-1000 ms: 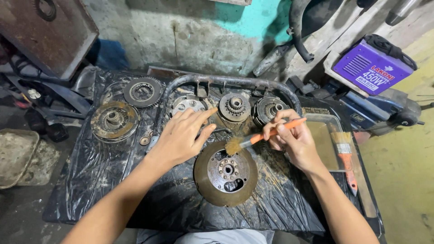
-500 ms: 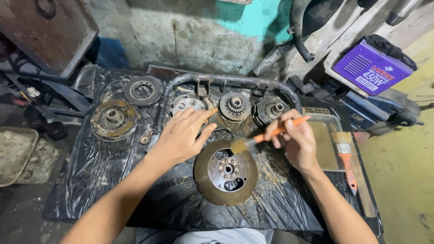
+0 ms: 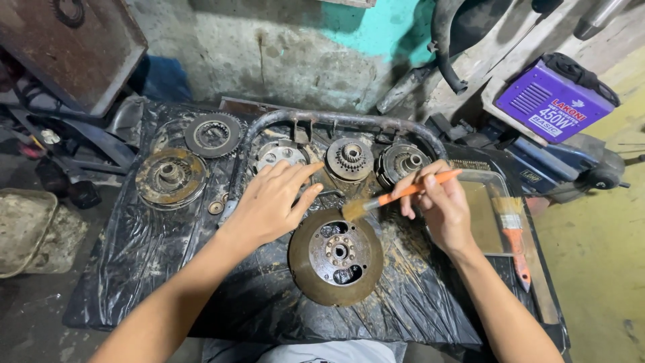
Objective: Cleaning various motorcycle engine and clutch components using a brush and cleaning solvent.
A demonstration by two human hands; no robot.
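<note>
Brush (image 3: 396, 197) bristles now seemingly touch the rusty disc's (image 3: 336, 257) upper rim.

Changes logged: brush (image 3: 396, 196) in my right hand (image 3: 440, 210) has swung slightly; a second ago its bristles sat toward my left hand (image 3: 272, 202), now they rest at the upper rim of the rusty disc (image 3: 336, 257), just below my left fingertips.

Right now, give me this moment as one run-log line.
left hand: flat beside rusty round disc | right hand: holds orange-handled brush, bristles at disc rim | spare brush: on tray
</note>
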